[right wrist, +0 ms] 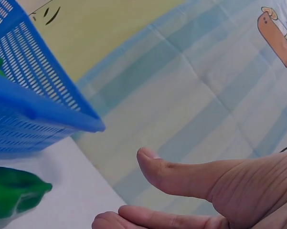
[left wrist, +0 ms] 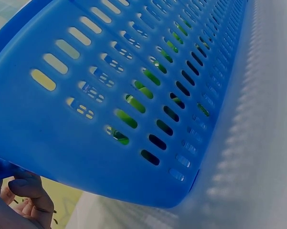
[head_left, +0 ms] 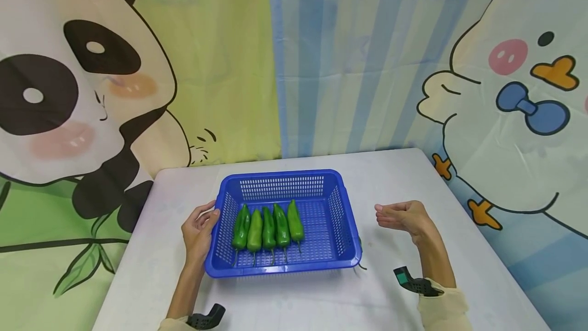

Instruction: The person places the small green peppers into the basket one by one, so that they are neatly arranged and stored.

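Observation:
A blue plastic basket (head_left: 321,229) with slotted sides holds several green peppers (head_left: 268,229) lying side by side in its left and middle part. At its left rim my left hand (head_left: 198,229) grips the edge, thumb on the near side; the left wrist view shows the fingers (left wrist: 33,195) curled at the rim. The basket seems raised off the table, with shadow below it. Right of the basket and apart from it, my right hand (head_left: 406,218) holds nothing, its fingers extended and thumb above them. Another green pepper (right wrist: 16,193) lies on the table by the basket's right side, mostly hidden in the head view.
A white-covered table (head_left: 294,300) extends under the basket and both hands. Behind it hangs a cloth backdrop (head_left: 321,65) with a cartoon panda on the left and a cartoon bird on the right. Each wrist wears a black strap device (head_left: 415,282).

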